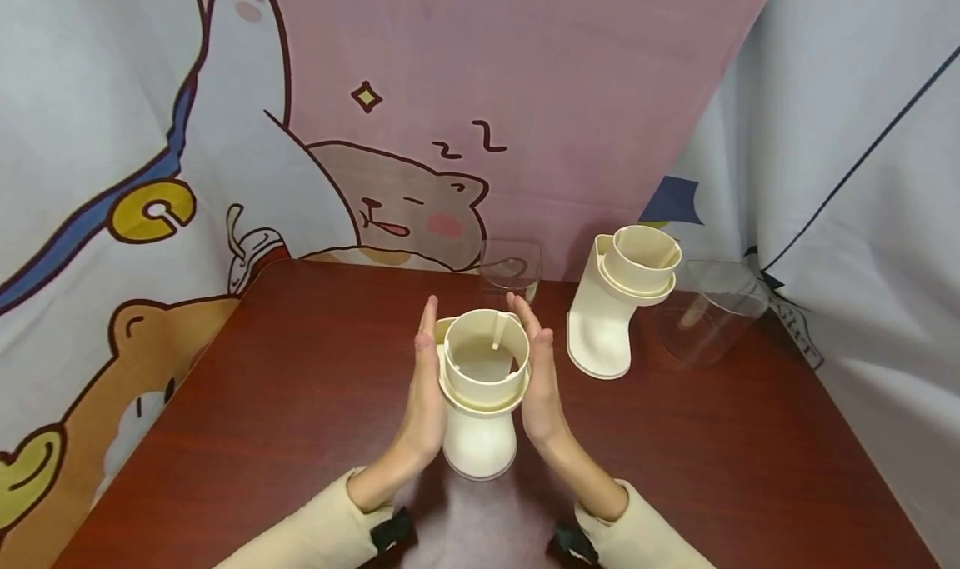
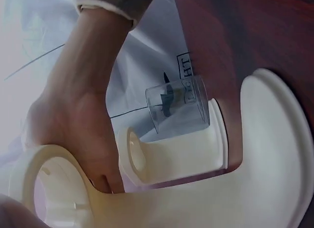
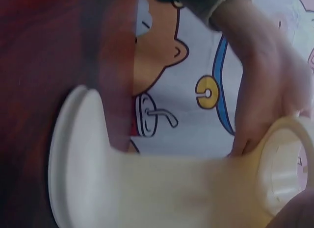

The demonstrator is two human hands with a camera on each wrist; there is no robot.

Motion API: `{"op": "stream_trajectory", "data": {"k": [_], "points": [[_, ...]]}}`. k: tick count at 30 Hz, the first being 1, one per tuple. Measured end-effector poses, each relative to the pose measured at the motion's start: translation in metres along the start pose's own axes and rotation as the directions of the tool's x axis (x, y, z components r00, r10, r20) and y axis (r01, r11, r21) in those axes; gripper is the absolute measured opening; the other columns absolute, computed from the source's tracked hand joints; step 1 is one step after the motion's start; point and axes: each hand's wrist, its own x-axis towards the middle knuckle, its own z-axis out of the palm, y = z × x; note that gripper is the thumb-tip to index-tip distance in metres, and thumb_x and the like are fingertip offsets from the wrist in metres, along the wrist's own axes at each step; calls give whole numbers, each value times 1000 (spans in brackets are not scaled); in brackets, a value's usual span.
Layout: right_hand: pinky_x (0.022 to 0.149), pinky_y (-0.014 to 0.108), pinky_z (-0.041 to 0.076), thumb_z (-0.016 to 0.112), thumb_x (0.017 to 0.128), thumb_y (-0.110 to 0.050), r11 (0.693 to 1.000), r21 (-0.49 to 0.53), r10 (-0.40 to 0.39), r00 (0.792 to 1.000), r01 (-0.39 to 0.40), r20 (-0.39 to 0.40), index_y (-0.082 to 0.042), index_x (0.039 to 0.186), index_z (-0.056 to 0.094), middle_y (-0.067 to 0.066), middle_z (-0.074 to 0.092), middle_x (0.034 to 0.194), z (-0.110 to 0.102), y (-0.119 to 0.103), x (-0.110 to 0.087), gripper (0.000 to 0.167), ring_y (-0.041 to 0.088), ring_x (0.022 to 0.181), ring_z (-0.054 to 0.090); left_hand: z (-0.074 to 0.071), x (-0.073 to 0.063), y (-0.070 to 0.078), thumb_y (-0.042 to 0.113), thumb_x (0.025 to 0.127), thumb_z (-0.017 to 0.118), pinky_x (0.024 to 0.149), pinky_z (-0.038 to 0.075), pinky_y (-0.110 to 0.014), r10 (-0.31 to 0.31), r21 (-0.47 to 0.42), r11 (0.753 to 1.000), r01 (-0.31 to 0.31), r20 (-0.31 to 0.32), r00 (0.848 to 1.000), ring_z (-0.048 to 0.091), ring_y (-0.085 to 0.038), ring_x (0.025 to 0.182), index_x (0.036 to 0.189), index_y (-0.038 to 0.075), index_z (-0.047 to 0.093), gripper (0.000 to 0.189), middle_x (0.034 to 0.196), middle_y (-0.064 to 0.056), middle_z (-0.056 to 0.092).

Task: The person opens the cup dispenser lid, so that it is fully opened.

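Observation:
A cream plastic stand [image 1: 480,436] with a rounded foot and a ring-shaped top is upright in the middle of the head view. My left hand [image 1: 427,394] presses flat against its left side near the ring, with fingers straight and pointing away from me. On the opposite side, my right hand [image 1: 542,394] rests on the ring in the same way, fingers extended. The left wrist view shows the right hand [image 2: 78,125] across the stand [image 2: 176,203]. In the right wrist view the left hand [image 3: 270,81] appears beyond the stand [image 3: 162,189].
A second, matching cream stand [image 1: 603,327] is upright at the back right. Beside it a clear plastic cup [image 1: 705,323] lies tilted. Another clear cup [image 1: 510,261] is at the back edge of the dark red-brown table [image 1: 315,386]. Cartoon-printed cloth [image 1: 585,77] surrounds the table.

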Motion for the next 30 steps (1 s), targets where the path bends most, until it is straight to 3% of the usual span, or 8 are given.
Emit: {"op": "stream_trajectory", "data": {"k": [6,9,14,18,24,30], "points": [[123,32,15,8,106,-55,999,-19,36,983,-40,-179,-8,156,33,1,34,161,18,3,-8,73,17,151,23,-3,9,-4,45,109,9,125,12,-48,-32,31,999,34,-39,999,18,-18,153,159,12,24,62,165,-2,25],[123,36,17,10,109,-46,999,-22,42,973,-48,-226,-8,155,34,1,36,160,28,5,-8,64,18,150,27,-7,14,-8,38,110,12,124,16,-47,-20,32,999,23,-81,996,24,-21,152,156,7,30,58,162,-6,33],[122,34,23,16,111,-30,998,-63,-4,974,-11,-229,-3,153,36,8,39,159,43,10,1,54,23,148,32,-19,19,-13,29,111,15,124,18,-44,5,44,999,1,-145,989,28,-22,150,154,5,34,53,159,-8,38],[122,40,24,18,111,-24,997,-81,-29,976,12,-215,-1,152,36,13,40,157,52,16,11,51,26,148,33,-28,27,-17,28,111,16,124,20,-44,21,57,998,-11,-166,986,30,-23,149,154,5,35,52,158,-10,40],[124,46,21,18,111,-23,996,-85,-30,975,11,-220,2,152,35,15,38,158,64,23,32,51,27,149,31,-40,48,-22,29,112,17,123,22,-43,30,32,999,-24,-178,984,35,-25,147,153,3,36,53,156,-14,42],[123,45,22,19,110,-24,996,-93,-12,975,-9,-224,2,153,34,19,37,158,77,35,57,52,28,148,32,-53,72,-28,27,112,20,122,25,-39,-11,-38,999,3,-196,980,37,-22,145,152,3,38,51,155,-13,43]]}}
